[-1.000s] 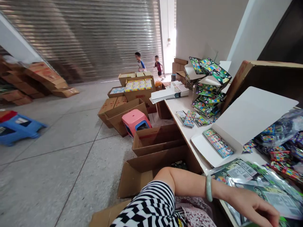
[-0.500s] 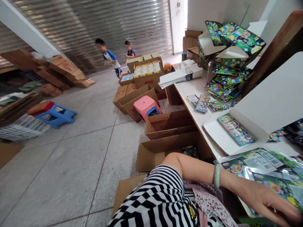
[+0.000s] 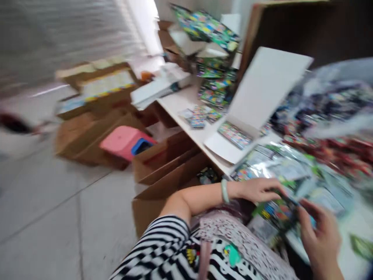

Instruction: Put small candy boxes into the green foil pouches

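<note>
From my remote seat I see both hands grasping a dark printed packet (image 3: 276, 214): the left hand (image 3: 259, 190) at its far left, the right hand (image 3: 322, 231) on its right, though blur hides the exact finger contact. The packet is tilted at the white table's (image 3: 201, 137) near edge; clear bags (image 3: 275, 167) lie just beyond, an open white box (image 3: 269, 83) farther left

Glossy clear plastic covers the printed packs (image 3: 262, 165) on the smooth white table (image 3: 177, 100). The open box (image 3: 269, 87) is matt white card; the carton (image 3: 163, 155), matt brown cardboard; the stool (image 3: 121, 140), smooth pink plastic.
</note>
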`<move>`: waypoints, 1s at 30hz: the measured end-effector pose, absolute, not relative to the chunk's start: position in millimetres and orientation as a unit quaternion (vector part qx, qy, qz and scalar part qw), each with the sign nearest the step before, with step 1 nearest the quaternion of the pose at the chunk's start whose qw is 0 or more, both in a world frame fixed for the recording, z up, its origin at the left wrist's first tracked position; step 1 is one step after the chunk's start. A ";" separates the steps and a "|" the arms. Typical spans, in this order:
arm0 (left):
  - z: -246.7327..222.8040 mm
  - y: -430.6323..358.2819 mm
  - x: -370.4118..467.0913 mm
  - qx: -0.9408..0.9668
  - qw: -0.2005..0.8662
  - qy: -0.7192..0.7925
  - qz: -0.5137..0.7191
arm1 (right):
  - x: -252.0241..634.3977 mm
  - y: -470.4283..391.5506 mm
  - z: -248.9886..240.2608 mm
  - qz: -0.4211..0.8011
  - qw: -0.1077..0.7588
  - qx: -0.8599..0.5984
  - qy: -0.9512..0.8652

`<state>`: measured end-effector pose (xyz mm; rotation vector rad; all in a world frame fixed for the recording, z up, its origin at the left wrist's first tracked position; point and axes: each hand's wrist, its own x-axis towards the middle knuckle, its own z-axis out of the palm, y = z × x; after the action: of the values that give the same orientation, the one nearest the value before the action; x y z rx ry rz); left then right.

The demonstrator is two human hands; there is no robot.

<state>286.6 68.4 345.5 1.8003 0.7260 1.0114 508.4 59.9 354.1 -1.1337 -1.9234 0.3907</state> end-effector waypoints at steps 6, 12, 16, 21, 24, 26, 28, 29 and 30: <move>340.4 70.6 287.6 0.704 0.439 0.352 0.433 | 505.0 56.0 348.6 0.162 0.456 -0.454 -0.748; 335.2 68.8 290.6 0.721 0.453 0.328 0.408 | 511.6 46.1 341.4 0.190 0.451 -0.452 -0.746; 333.8 78.0 296.1 0.722 0.457 0.363 0.372 | 516.7 51.1 336.7 0.193 0.461 -0.471 -0.727; 338.5 95.6 302.6 0.657 0.446 0.445 0.414 | 539.2 57.9 347.0 0.193 0.456 -0.488 -0.719; 337.5 121.7 299.9 0.615 0.402 0.516 0.440 | 583.7 56.5 342.2 0.176 0.417 -0.547 -0.704; 337.0 135.1 298.0 0.608 0.400 0.527 0.440 | 616.6 49.3 332.7 0.158 0.357 -0.620 -0.681; 336.8 140.8 296.1 0.602 0.412 0.535 0.427 | 642.9 44.0 319.9 0.134 0.288 -0.696 -0.645; 336.3 141.7 295.3 0.596 0.416 0.542 0.422 | 652.8 44.5 313.2 0.122 0.254 -0.726 -0.627; 335.3 142.1 294.7 0.587 0.419 0.552 0.419 | 660.5 47.4 307.2 0.115 0.223 -0.749 -0.614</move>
<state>294.7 142.1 335.3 1.4719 1.3832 1.0495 660.5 47.4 307.2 -2.0672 -1.6952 0.3170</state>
